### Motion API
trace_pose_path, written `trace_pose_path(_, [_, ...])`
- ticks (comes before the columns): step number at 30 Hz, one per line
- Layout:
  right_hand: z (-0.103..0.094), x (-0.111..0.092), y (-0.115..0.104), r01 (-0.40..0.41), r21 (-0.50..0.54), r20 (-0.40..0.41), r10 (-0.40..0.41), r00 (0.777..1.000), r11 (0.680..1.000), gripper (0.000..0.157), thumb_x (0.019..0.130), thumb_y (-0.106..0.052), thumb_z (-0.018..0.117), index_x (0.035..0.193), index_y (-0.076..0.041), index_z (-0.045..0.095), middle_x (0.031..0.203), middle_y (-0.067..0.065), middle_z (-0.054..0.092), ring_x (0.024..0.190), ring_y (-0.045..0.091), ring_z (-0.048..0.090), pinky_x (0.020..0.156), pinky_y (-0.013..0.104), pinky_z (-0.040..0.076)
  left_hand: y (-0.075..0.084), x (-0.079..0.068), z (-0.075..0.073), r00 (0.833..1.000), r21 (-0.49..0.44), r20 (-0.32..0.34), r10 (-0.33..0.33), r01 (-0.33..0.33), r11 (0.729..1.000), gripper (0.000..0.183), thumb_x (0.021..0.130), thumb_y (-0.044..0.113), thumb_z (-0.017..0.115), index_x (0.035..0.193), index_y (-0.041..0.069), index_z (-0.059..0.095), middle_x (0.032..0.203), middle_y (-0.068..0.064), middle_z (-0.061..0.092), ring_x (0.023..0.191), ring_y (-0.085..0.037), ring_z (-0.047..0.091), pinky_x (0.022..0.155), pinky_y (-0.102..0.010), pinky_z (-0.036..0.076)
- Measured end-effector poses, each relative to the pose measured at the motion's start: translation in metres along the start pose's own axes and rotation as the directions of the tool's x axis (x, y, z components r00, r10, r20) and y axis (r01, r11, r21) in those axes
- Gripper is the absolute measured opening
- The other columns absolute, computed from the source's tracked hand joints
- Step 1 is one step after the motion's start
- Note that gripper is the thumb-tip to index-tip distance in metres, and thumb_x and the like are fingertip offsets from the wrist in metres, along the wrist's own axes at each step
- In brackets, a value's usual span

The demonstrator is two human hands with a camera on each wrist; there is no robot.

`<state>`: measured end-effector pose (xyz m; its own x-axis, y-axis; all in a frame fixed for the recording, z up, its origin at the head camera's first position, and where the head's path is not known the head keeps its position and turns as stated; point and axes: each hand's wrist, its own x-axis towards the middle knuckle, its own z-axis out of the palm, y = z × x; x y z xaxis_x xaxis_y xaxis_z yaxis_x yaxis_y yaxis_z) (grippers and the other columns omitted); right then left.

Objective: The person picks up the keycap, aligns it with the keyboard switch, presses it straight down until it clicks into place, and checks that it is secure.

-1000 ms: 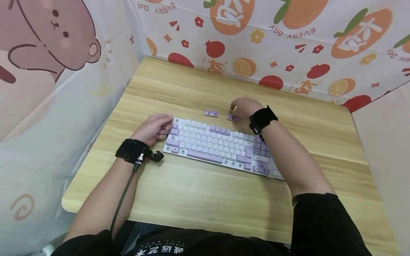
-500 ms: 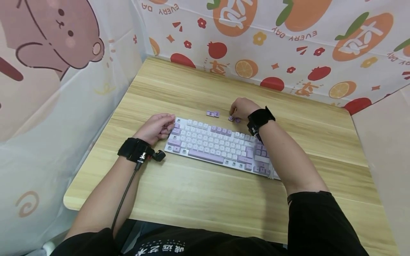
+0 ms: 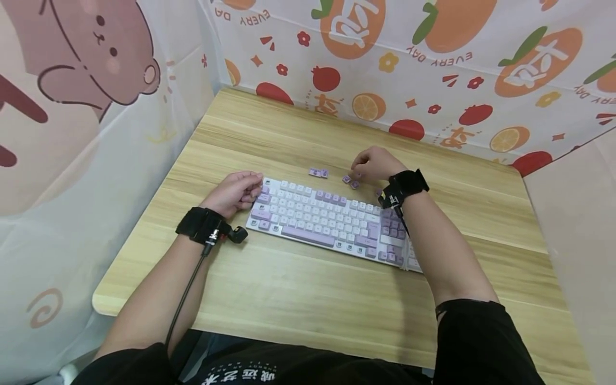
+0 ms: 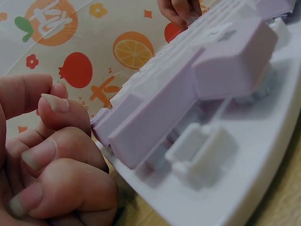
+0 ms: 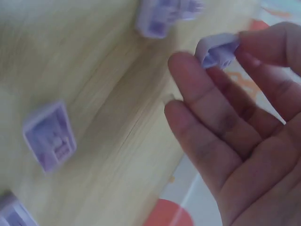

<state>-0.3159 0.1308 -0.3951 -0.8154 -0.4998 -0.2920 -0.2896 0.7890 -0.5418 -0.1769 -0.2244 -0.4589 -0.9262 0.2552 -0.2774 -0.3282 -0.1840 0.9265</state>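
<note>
My right hand is above the table behind the keyboard. Between its thumb and a finger it pinches a purple keycap, hollow underside showing in the right wrist view; the other fingers extend loosely. Under and beside it lie loose purple keycaps, one upturned keycap among them. At the left end of the white and purple keyboard rests my left hand, fingers loosely curled against or right beside the edge; contact is unclear. A bare key switch shows near a purple key.
Two more purple keycaps lie together behind the keyboard's upper edge. Another keycap is partly hidden by the right wrist strap. The wooden table meets a printed curtain at the back.
My right hand has turned at the wrist and shifted slightly right, a keycap now visible in its pinch. A keycap near the wrist has come into sight. My left hand stays put.
</note>
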Motion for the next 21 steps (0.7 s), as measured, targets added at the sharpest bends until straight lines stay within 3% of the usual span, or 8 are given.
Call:
trace_pose_path(3, [-0.002, -0.008, 0.005, 0.035, 0.170, -0.017, -0.032, 0.999, 0.985, 0.021, 0.091, -0.019, 0.066, 0.109, -0.009, 0.071, 0.106, 0.007, 0.068, 0.100, 0.022, 0.057, 0.089, 0.036, 0.046, -0.001, 0.000, -0.001, 1.000, 0.005, -0.002, -0.001, 0.001, 1.000, 0.031, 0.104, 0.030, 0.049, 0.081, 0.010, 0.048, 0.068, 0.002, 0.045, 0.052, -0.006, 0.033, 0.043, -0.017, 0.023])
trace_pose_path(7, [0.000, -0.019, 0.005, 0.082, 0.381, -0.040, -0.072, 0.997, 0.921, 0.023, 0.087, -0.010, 0.072, 0.110, -0.006, 0.066, 0.111, 0.013, 0.067, 0.099, 0.023, 0.059, 0.089, 0.032, 0.048, -0.002, -0.001, -0.002, 1.000, 0.008, -0.006, -0.005, 0.005, 1.000, 0.031, 0.104, 0.030, 0.049, 0.081, 0.009, 0.048, 0.068, 0.003, 0.045, 0.051, -0.006, 0.033, 0.042, -0.017, 0.024])
trace_pose_path(10, [0.003, -0.027, 0.001, 0.121, 0.538, -0.052, -0.110, 0.993, 0.834, 0.024, 0.087, -0.003, 0.072, 0.109, -0.002, 0.062, 0.115, 0.020, 0.066, 0.101, 0.024, 0.065, 0.090, 0.028, 0.052, -0.002, -0.002, -0.003, 1.000, 0.001, 0.004, -0.009, 0.009, 1.000, 0.031, 0.104, 0.029, 0.049, 0.081, 0.009, 0.048, 0.068, 0.003, 0.045, 0.051, -0.006, 0.033, 0.042, -0.017, 0.024])
trace_pose_path(13, [0.005, -0.036, -0.007, 0.163, 0.676, -0.062, -0.165, 0.984, 0.719, 0.026, 0.087, 0.006, 0.067, 0.111, 0.001, 0.057, 0.117, 0.023, 0.065, 0.104, 0.026, 0.067, 0.090, 0.029, 0.055, -0.002, -0.002, -0.002, 1.000, -0.009, 0.012, -0.009, 0.009, 1.000, 0.031, 0.104, 0.029, 0.049, 0.080, 0.010, 0.048, 0.068, 0.003, 0.045, 0.051, -0.005, 0.033, 0.042, -0.016, 0.024])
trace_pose_path(17, [0.007, -0.049, -0.020, 0.224, 0.777, -0.090, -0.248, 0.965, 0.588, 0.031, 0.085, 0.013, 0.067, 0.112, 0.002, 0.057, 0.109, 0.019, 0.066, 0.102, 0.031, 0.068, 0.085, 0.031, 0.057, -0.001, 0.000, -0.001, 1.000, -0.010, 0.004, -0.002, 0.002, 1.000, 0.031, 0.104, 0.029, 0.050, 0.080, 0.010, 0.048, 0.068, 0.003, 0.045, 0.051, -0.005, 0.033, 0.042, -0.016, 0.024])
trace_pose_path(21, [0.008, -0.063, -0.031, 0.278, 0.794, -0.113, -0.318, 0.941, 0.540, 0.032, 0.083, 0.014, 0.069, 0.112, 0.004, 0.062, 0.106, 0.018, 0.068, 0.102, 0.038, 0.067, 0.080, 0.033, 0.059, 0.001, 0.001, 0.000, 1.000, -0.005, -0.003, 0.000, 0.000, 1.000, 0.029, 0.104, 0.029, 0.049, 0.082, 0.009, 0.049, 0.068, 0.003, 0.045, 0.051, -0.005, 0.033, 0.042, -0.016, 0.024])
